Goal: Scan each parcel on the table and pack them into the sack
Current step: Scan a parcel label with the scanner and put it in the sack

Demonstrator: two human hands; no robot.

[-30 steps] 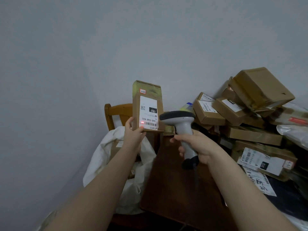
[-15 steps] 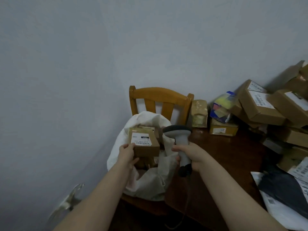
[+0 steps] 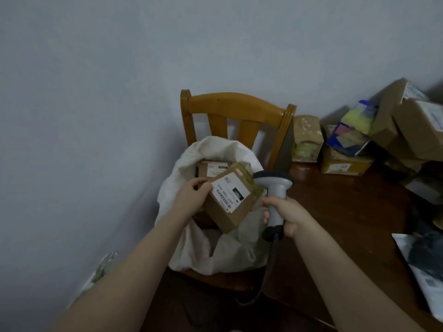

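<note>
My left hand [image 3: 191, 197] grips a brown cardboard parcel [image 3: 236, 212] with a white label, tilted over the open mouth of the white sack [image 3: 230, 252]. The sack sits on a wooden chair [image 3: 235, 106] at the table's left end. Another labelled parcel [image 3: 211, 168] lies inside the sack, partly hidden by the one I hold. My right hand [image 3: 286, 215] grips the handle of a grey barcode scanner [image 3: 275, 185], its head just right of the held parcel and its cable hanging down.
A dark wooden table [image 3: 347, 224] spreads to the right. Along the wall stand a taped box [image 3: 306, 137], a yellow-and-blue packet [image 3: 352, 130] and several stacked cardboard parcels [image 3: 417, 130]. A black and white mailer bag [image 3: 426, 259] lies at the right edge.
My left hand brought the parcel down from in front of the scanner to the sack's mouth and tilted it. My view swung left and down; the scanner hand stayed level.
</note>
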